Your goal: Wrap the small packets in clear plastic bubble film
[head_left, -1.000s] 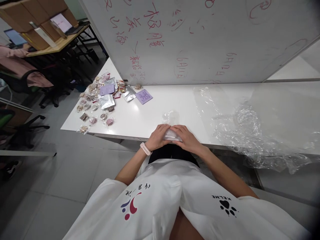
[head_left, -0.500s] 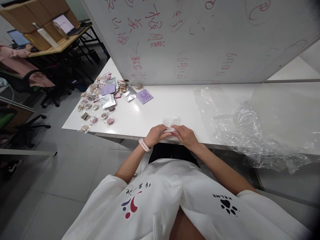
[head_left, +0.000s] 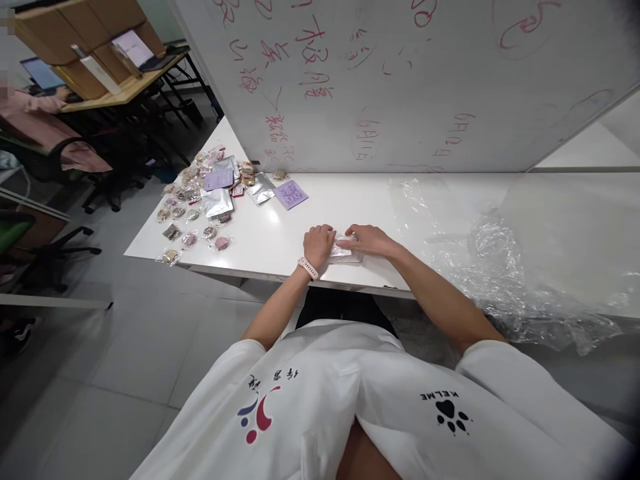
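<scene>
A small flat bundle of clear plastic wrap lies on the white table close to its front edge, glossy and folded. On its left end rests my left hand, fingers bent and closed over the plastic; a pale pink wristband is on that wrist. My right hand comes in from the other side, thumb and fingers gripping the bundle's far right part. Whether anything is inside the plastic I cannot tell, as glare and fingers cover part of it.
Large crumpled clear plastic sheeting spreads over the table's right side and front edge. Wrapped snacks, silver pouches and purple packets lie left. A whiteboard stands behind. A seated person is far left.
Both hands have moved from the table's front edge a little farther onto it. The plastic bundle now lies flat on the tabletop, and my left hand has turned palm down over its end.
</scene>
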The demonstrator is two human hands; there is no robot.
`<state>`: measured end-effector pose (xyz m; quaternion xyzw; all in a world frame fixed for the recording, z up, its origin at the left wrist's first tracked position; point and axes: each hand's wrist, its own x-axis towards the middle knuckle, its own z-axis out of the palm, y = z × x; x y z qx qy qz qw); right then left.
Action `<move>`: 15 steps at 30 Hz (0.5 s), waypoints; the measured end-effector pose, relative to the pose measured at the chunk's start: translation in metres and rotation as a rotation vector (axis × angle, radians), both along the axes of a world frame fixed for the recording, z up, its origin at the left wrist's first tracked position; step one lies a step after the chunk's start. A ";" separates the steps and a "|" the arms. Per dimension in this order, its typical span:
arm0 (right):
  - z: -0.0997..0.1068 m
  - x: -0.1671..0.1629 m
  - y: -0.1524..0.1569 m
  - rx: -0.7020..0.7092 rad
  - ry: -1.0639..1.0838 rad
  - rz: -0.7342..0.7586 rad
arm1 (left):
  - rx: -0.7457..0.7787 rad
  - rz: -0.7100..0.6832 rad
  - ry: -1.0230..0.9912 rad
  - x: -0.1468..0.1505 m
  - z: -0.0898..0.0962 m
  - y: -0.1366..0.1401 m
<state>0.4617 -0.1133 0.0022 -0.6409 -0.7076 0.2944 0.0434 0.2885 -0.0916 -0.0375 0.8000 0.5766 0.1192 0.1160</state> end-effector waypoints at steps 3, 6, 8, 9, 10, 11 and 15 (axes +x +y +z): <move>0.006 0.010 0.007 -0.160 0.065 0.141 | 0.037 -0.052 0.003 -0.002 -0.005 -0.002; 0.004 0.011 0.005 -0.192 0.131 0.168 | 0.081 -0.083 -0.013 -0.003 -0.010 -0.005; 0.002 0.008 -0.004 -0.136 0.164 0.146 | 0.115 -0.100 -0.032 -0.004 -0.012 -0.005; 0.001 0.004 -0.011 -0.081 0.163 0.127 | 0.132 -0.115 -0.044 -0.004 -0.013 -0.006; 0.000 0.001 -0.018 -0.014 0.148 0.101 | 0.149 -0.132 -0.058 -0.004 -0.014 -0.006; -0.001 -0.003 -0.026 0.053 0.127 0.072 | 0.165 -0.149 -0.072 -0.005 -0.015 -0.007; -0.006 -0.016 -0.053 0.135 0.124 -0.073 | 0.195 -0.172 -0.134 -0.004 -0.016 -0.010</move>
